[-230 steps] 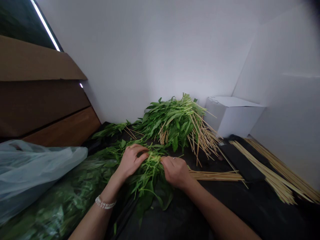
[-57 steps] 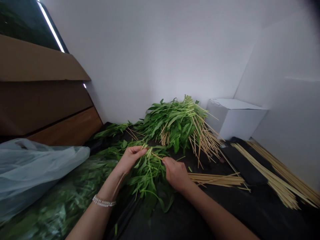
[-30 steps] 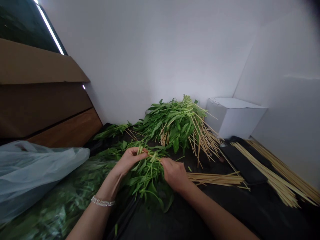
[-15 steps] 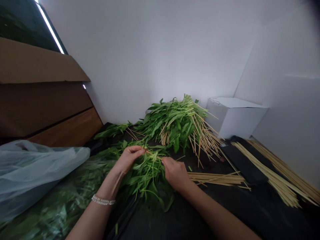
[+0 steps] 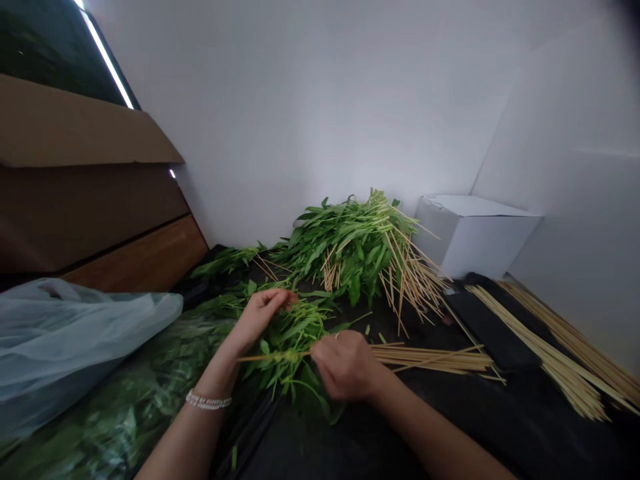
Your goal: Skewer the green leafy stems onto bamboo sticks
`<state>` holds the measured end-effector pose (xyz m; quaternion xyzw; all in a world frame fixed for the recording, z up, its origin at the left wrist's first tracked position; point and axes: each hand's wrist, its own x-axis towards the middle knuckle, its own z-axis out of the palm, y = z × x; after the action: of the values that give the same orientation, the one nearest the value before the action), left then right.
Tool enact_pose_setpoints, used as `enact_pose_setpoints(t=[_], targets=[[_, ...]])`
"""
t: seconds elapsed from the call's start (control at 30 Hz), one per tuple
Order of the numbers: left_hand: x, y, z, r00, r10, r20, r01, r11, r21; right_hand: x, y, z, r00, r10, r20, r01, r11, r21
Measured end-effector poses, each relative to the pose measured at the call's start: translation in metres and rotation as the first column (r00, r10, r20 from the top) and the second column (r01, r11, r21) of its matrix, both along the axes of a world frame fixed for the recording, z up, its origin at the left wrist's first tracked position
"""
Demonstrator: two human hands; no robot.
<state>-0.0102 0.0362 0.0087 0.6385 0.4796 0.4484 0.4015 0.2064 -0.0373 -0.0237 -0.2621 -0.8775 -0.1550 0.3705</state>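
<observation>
Skewer [image 5: 270, 357] near-horizontal, tip pointing left across greens bunch [image 5: 290, 333], lower middle of frame. Right hand [image 5: 345, 365] closed on its end; left hand [image 5: 263, 313] half-curled on bunch. Skewer stack [image 5: 430, 357] right; leaf pile [image 5: 355, 250] behind.

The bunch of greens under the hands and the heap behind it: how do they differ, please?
The bunch lies between the left hand and right hand; the heap sits nearer the wall. The bunch is far smaller. The heap bristles with many skewers; the bunch shows one skewer. Both are leafy green stems.
</observation>
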Motion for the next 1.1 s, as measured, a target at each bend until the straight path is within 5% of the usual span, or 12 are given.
enact_pose_setpoints(t=[0.13, 0.27, 0.47, 0.6, 0.73, 0.83, 0.97, 1.1], targets=[[0.002, 0.005, -0.015, 0.948, -0.031, -0.318, 0.065, 0.993, 0.097, -0.009, -0.007, -0.005, 0.996, 0.031, 0.087, -0.033, 0.999, 0.022], [0.002, 0.006, -0.022, 0.835, 0.062, -0.547, 0.084, 0.968, 0.237, -0.012, -0.005, -0.009, 0.996, 0.013, 0.087, -0.016, 0.999, 0.033], [0.001, 0.000, -0.016, 0.684, 0.100, -0.722, 0.095, 0.970, 0.224, -0.011, -0.003, -0.009, 0.998, -0.009, 0.067, 0.007, 1.000, 0.030], [0.001, -0.002, -0.014, 0.674, 0.089, -0.734, 0.139, 0.960, 0.244, -0.011, -0.002, -0.009, 0.997, -0.022, 0.075, 0.021, 1.000, 0.010], [0.001, 0.002, -0.012, 0.838, 0.112, -0.534, 0.048, 0.960, 0.276, -0.009, 0.001, -0.010, 0.997, -0.063, 0.032, 0.064, 0.998, -0.023], [0.003, 0.003, -0.007, 0.982, 0.128, -0.140, -0.105, 0.981, 0.161, -0.007, 0.007, -0.012, 0.991, -0.133, -0.030, 0.131, 0.990, -0.059], [0.004, -0.002, 0.002, 0.922, 0.142, 0.360, -0.114, 0.989, -0.098, -0.002, 0.014, -0.015, 0.960, -0.249, -0.128, 0.237, 0.966, -0.099], [0.006, -0.004, 0.005, 0.845, 0.158, 0.511, -0.077, 0.981, -0.176, 0.002, 0.018, -0.016, 0.937, -0.306, -0.170, 0.276, 0.945, -0.176]])
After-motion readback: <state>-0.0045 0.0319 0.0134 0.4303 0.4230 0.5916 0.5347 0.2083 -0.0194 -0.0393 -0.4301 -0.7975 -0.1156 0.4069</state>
